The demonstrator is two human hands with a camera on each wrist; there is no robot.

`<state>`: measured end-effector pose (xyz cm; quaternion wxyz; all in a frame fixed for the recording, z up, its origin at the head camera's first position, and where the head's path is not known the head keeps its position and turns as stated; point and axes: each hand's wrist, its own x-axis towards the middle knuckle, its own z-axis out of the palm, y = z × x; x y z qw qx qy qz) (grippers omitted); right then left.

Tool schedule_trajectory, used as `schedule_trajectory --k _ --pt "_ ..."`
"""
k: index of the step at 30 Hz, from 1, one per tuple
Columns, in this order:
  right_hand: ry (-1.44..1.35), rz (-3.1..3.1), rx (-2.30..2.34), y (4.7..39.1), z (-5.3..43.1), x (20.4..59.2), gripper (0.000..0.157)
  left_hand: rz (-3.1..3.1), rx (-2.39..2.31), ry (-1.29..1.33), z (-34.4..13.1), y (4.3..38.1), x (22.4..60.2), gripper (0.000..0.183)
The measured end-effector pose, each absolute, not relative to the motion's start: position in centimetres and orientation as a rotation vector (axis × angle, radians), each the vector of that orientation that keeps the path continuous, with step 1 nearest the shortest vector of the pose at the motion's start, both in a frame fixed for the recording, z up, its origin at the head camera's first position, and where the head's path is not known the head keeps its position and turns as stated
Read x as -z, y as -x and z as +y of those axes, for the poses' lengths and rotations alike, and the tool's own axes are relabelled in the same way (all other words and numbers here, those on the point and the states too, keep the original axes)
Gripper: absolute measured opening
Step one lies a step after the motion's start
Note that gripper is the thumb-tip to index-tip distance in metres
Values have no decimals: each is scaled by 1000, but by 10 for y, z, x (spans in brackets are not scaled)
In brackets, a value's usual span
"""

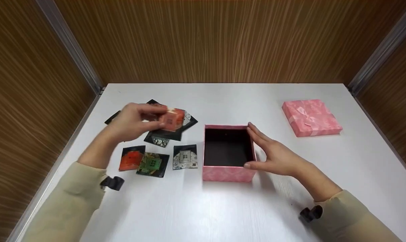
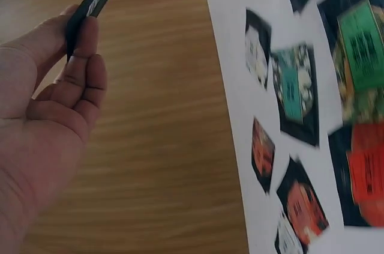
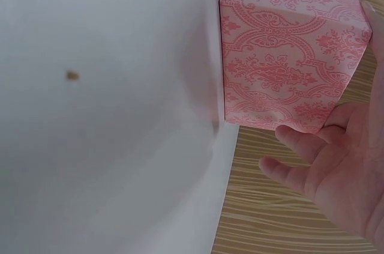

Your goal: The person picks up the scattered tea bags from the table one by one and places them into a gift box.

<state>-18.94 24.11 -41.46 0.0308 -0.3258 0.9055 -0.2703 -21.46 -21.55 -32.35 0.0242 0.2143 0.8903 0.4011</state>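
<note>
My left hand (image 1: 130,122) pinches a small flat square sachet (image 1: 169,122) between thumb and fingers, above a loose pile of similar sachets. Blurred reddish in the head view, the held sachet (image 2: 93,8) shows as a dark tilted edge in the left wrist view. An open pink box (image 1: 228,174) with a dark inside stands right of the pile. My right hand (image 1: 278,156) holds that box at its right side, thumb at the near corner and a finger at the far corner. In the right wrist view, two fingertips (image 3: 294,137) lie by the patterned wall's lower edge.
In front of the pile lie a red sachet (image 1: 131,158), a green one (image 1: 152,164) and a grey-white one (image 1: 185,157). The pink lid (image 1: 312,117) with a bow lies at the back right of the white table (image 1: 223,211). Wood-grain panels (image 1: 203,40) enclose the table's back and sides.
</note>
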Motion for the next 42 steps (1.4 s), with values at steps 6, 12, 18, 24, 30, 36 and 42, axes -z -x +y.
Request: schedule_trajectory --k 6,12,18,24,30,36,42 --pt "992 2785 827 189 241 415 111 2701 -1256 -806 -172 215 329 45" --pt "1000 2775 829 189 239 416 111 2631 -1272 -835 -139 218 344 41" --pt "997 2775 810 189 238 416 111 2613 -1275 -888 -112 222 360 40" --pt "996 2774 816 190 239 417 110 2610 -1234 -919 -89 225 371 42" --pt "990 2772 820 189 240 419 110 2625 -1176 -951 -71 228 382 41" --pt "982 2781 809 188 241 417 110 2646 -1083 -1052 -55 228 384 39" --pt "981 2783 794 190 241 413 111 2642 -979 -1134 -44 232 384 41"
